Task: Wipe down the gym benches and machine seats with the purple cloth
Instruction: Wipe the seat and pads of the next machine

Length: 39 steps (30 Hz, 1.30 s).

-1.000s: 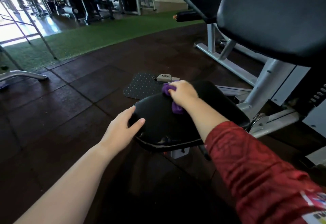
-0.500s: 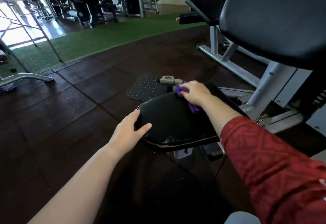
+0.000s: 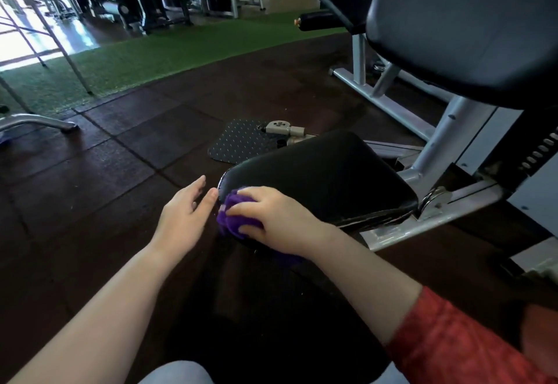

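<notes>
Fingers [image 3: 244,207] of the right hand [image 3: 277,217] are curled over the purple cloth [image 3: 234,217], which is bunched into a wad and clamped between palm and seat pad [image 3: 326,178]. The wad is pressed onto the pad's near left corner, and part of it hangs over the rounded edge just below the grip. The rest of the black pad stretches away from the grip, up and to the right, where it is carried on a grey steel frame [image 3: 447,142]. A large black backrest [image 3: 468,27] is seen well above and to the right of the gripping hand.

Just to the left of the cloth the left hand [image 3: 184,214] is held with its fingers straight and slightly spread, and nothing is grasped in it. Its thumb tip lies just beside the pad's edge; whether it is touched cannot be told.

Beyond the grip, past the pad's far left edge, a studded black footplate [image 3: 241,142] lies on dark rubber floor tiles [image 3: 105,157]. Farther off, a strip of green turf [image 3: 151,54] is seen. A red sleeve [image 3: 453,344] covers the right upper arm.
</notes>
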Motion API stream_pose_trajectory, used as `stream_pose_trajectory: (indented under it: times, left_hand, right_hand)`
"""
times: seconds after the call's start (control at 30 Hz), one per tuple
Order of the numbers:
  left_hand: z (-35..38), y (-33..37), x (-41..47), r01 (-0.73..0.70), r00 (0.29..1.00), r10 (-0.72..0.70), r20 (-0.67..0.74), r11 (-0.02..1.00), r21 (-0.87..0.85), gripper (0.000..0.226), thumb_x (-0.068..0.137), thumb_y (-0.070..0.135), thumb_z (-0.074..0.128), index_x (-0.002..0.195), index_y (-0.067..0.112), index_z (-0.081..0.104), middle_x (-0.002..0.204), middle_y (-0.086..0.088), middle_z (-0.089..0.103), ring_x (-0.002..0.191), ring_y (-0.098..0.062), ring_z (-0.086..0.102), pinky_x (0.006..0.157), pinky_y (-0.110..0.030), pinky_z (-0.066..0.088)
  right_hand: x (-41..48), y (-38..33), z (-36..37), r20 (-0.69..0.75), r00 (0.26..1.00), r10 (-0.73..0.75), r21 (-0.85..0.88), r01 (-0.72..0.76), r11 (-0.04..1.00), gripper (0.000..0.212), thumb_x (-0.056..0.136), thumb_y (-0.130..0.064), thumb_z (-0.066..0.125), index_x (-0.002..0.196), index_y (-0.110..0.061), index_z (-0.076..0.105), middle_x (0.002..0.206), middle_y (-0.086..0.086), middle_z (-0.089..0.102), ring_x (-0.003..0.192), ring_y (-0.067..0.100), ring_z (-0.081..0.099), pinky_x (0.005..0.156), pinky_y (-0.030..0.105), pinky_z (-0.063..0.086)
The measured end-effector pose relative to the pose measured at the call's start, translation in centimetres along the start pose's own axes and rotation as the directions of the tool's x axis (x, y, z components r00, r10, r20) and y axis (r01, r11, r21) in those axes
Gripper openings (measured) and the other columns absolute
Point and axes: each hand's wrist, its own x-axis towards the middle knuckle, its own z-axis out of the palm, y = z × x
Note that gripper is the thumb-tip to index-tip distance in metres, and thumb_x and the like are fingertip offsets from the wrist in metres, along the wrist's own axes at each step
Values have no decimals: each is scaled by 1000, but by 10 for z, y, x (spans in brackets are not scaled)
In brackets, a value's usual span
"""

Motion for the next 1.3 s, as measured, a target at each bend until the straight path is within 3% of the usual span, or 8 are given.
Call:
stream_pose_trajectory:
  times: [0.2,0.33,0.53,0.73,0.87,1.0,1.2,1.3]
  left_hand:
    - [24,23,-1,-190,977,174,123,972,140,49,92,38,58,137,20,51,143,3,48,137,-8,34,114,-27,23]
    - [39,37,-1,-291,946,244,213,929,230,54,93,46,51,142,24,44,151,7,36,145,-9,16,119,-35,8]
    - [56,49,1,-295,940,211,268,898,326,61,92,53,48,144,23,40,153,5,34,146,-13,15,119,-43,11]
    - [57,48,4,-275,946,199,255,910,311,60,90,52,54,141,23,44,151,5,37,145,-13,19,119,-43,12]
    - [55,49,7,-262,941,178,288,923,284,62,87,53,57,141,23,45,151,5,37,145,-13,19,118,-45,17]
    - [53,50,8,-254,935,158,319,924,286,64,87,55,56,142,24,44,152,6,36,145,-13,18,118,-45,18]
    - [45,53,12,-228,918,122,378,941,250,64,88,53,56,143,26,41,153,9,32,146,-10,15,119,-42,14]
    - [37,53,17,-173,936,101,338,966,192,61,90,49,56,145,26,41,150,8,39,142,-8,25,114,-25,19]
  right_hand:
    - [-82,55,-26,-118,963,242,35,-239,970,37,86,-32,60,122,-26,60,136,2,50,127,20,44,108,26,29]
    - [-122,122,-54,-316,816,484,43,-497,867,31,87,-21,62,118,-20,64,130,9,54,117,28,52,98,23,30]
    - [-103,173,-78,-228,653,722,87,-725,683,32,94,-34,49,125,-28,57,125,9,58,112,32,53,85,34,40]
    - [-83,133,-49,-209,831,516,-40,-534,845,41,91,-35,54,131,-26,54,141,7,46,132,24,40,111,34,29]
    - [-87,118,-45,-127,919,374,12,-376,927,42,90,-35,59,131,-29,55,145,-1,43,135,15,35,111,24,23]
    - [-66,149,-61,-182,866,467,53,-465,884,37,89,-31,61,126,-26,60,139,2,49,129,19,43,106,27,29]
    - [-12,186,-65,-232,618,751,56,-762,645,42,92,-41,47,132,-28,51,139,10,42,126,31,43,103,35,33]
    - [21,164,-52,-180,712,679,-19,-693,721,48,92,-50,44,135,-27,49,146,7,38,133,27,35,109,33,26]
